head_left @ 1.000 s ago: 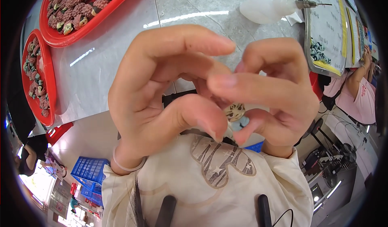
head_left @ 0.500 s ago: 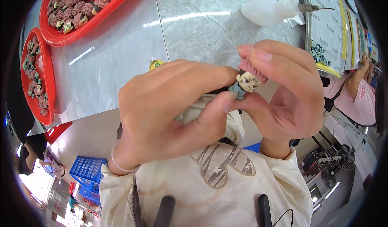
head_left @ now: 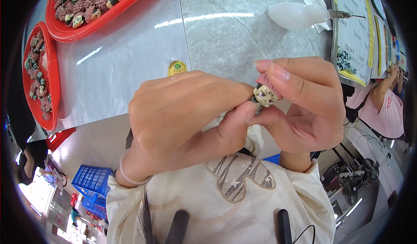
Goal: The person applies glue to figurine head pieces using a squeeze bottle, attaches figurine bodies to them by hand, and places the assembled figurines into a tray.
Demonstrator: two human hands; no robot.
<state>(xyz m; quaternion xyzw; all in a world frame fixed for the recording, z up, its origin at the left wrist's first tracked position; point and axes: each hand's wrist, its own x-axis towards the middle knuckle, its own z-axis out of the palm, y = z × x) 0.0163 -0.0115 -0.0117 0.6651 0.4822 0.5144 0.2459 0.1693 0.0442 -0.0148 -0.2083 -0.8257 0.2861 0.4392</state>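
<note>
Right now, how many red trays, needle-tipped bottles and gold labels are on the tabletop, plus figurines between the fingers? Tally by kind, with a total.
Red plastic trays: 2
White needle-tipped bottle: 1
Gold label: 1
Pink-haired figurine: 1
Total: 5

Downward head-worn view, seemingly close

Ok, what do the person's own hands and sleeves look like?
The left hand is gloveless, with a thin, pale band at its wrist. The right hand is gloveless too, with no band showing. The sleeves are loose and cream.
</note>
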